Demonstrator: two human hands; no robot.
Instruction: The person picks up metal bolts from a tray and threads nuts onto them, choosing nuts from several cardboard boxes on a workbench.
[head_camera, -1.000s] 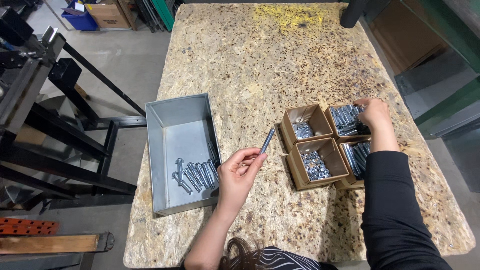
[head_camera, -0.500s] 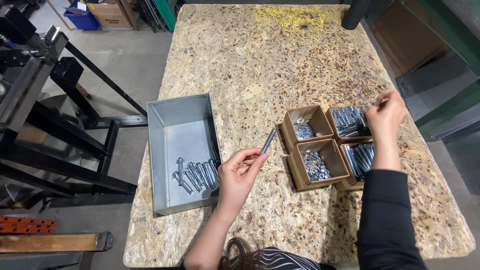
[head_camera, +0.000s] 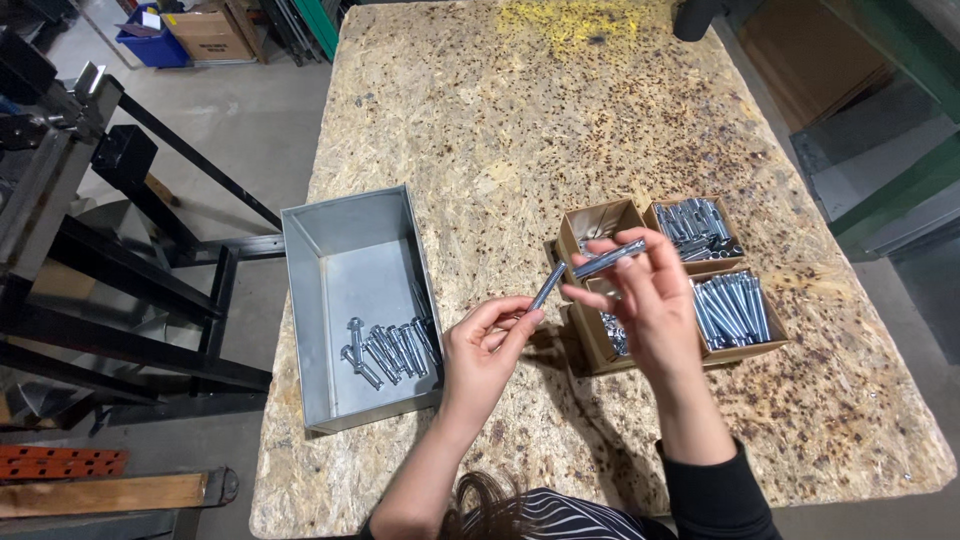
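While both hands hover above the table: each pinches one metal piece
Left hand (head_camera: 485, 350): fingertips closed on a slim bolt (head_camera: 547, 287) pointing up-right
Right hand (head_camera: 650, 300): fingers nipped around a short metal sleeve (head_camera: 608, 258), just beside the bolt's tip; above the cardboard boxes (head_camera: 600, 222)
Grey bin (head_camera: 345, 225): left of the hands; assembled bolts (head_camera: 388, 350) lie inside
Table (head_camera: 560, 110): speckled chipboard

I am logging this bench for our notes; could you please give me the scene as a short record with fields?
Surface: chipboard table
Left hand: pinches a metal bolt
Right hand: holds a metal sleeve at the fingertips
Grey metal bin: bolts lie at its near end
Cardboard boxes: four, holding metal parts
Parts touching: cannot tell
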